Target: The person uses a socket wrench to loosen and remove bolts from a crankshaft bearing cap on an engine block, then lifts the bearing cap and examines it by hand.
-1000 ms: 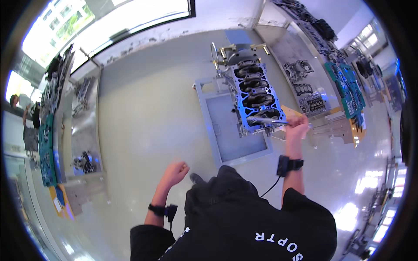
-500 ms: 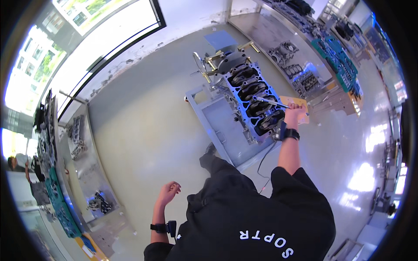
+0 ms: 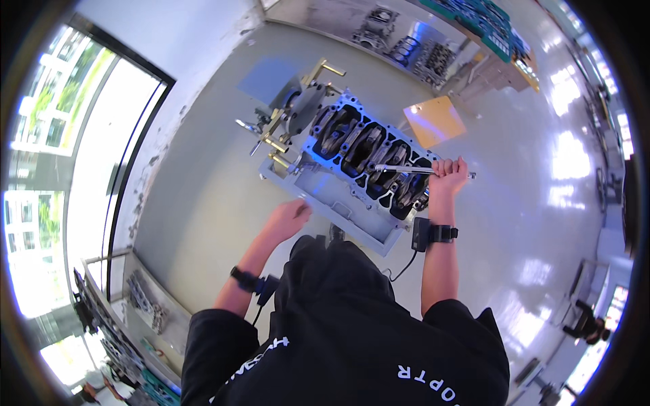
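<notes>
An engine block (image 3: 387, 133) lies bolted to a metal stand (image 3: 362, 233), its open underside up and the crankshaft (image 3: 365, 150) showing in it. My right hand (image 3: 448, 177) grips the handle of a long chrome wrench (image 3: 406, 169) at the block's near right end. The wrench lies across the block, with its head over the crankshaft area; what the head sits on is too small to tell. Beside the stand's left edge is my left hand (image 3: 288, 220), holding nothing that shows. Its fingers are loosely bent and somewhat blurred.
Brass-coloured handles (image 3: 277, 143) stick out from the stand's far left end. Behind the block is an orange board (image 3: 437, 122). Engine parts (image 3: 433, 62) sit on a shelf under the far bench, with a teal tool case (image 3: 481, 24) on top. Another bench (image 3: 169, 314) stands at lower left.
The view has turned, so the block appears further left. My left hand has come up and forward to the stand's edge. My right hand still grips the wrench, which lies more level in view.
</notes>
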{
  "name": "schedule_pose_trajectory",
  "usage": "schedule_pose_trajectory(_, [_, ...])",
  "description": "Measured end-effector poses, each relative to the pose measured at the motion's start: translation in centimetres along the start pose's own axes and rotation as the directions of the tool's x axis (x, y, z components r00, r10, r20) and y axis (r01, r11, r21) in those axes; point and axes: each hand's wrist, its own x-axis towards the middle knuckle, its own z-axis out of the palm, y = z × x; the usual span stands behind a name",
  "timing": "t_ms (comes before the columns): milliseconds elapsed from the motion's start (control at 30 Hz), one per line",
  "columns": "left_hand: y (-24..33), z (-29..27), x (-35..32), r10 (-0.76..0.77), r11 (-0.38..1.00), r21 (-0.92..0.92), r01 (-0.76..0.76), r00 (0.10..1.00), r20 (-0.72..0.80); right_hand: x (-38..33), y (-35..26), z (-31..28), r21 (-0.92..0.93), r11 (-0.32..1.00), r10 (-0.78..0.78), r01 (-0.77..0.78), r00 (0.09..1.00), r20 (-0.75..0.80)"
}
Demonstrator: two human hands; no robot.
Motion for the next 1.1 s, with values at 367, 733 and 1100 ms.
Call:
schedule_pose_trajectory(367, [7.0, 0.4, 21.0, 0.465, 0.853, 0.083, -0.516, 0.822, 0.328, 0.9, 10.0, 8.0, -0.239, 0.928, -0.270, 0.286, 0.958, 0.097])
schedule_pose_trajectory(733, [3.1, -5.3, 25.7, 0.474, 0.845, 0.047, -0.532, 0.787, 0.396, 2.3, 17.4, 11.8, -0.470, 0.881, -0.068, 0.051, 0.997, -0.020])
schedule_pose_trajectory(1100, [7.0, -5.2, 23.2, 0.110, 0.518, -0.854, 0.058, 0.985, 0.134, -5.2, 10.1, 11.7, -0.979, 0.180, 0.873, -0.096, 0.474, 0.114])
